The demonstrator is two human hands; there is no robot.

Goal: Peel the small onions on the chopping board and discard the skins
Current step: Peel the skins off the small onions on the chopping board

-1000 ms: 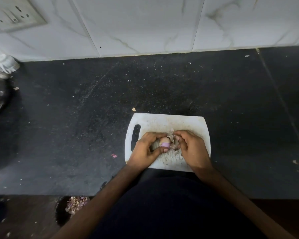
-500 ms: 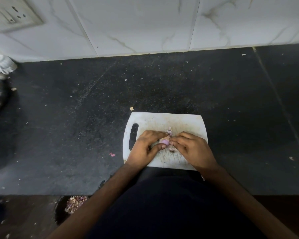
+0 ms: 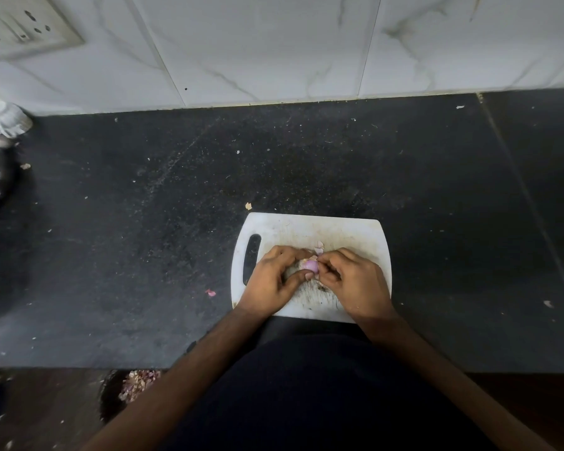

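Observation:
A white chopping board (image 3: 284, 229) with a handle slot lies on the black counter right in front of me. Over its middle, my left hand (image 3: 274, 279) holds a small purple onion (image 3: 310, 265) between thumb and fingers. My right hand (image 3: 355, 281) pinches at the onion's right side, where pale skin shows. A loose piece of skin (image 3: 319, 245) lies on the board just behind my hands. Anything else on the board beneath my hands is hidden.
Below the counter's front edge at the lower left stands a dark bin (image 3: 111, 398) holding onion skins (image 3: 137, 382). A pink scrap (image 3: 210, 292) lies on the counter (image 3: 111, 222) left of the board. Dark objects sit at the far left edge. A tiled wall with a socket plate (image 3: 23, 24) is behind.
My hands stayed over the board's middle, working the onion. More of the purple flesh shows now, and a loose skin piece lies behind my fingers.

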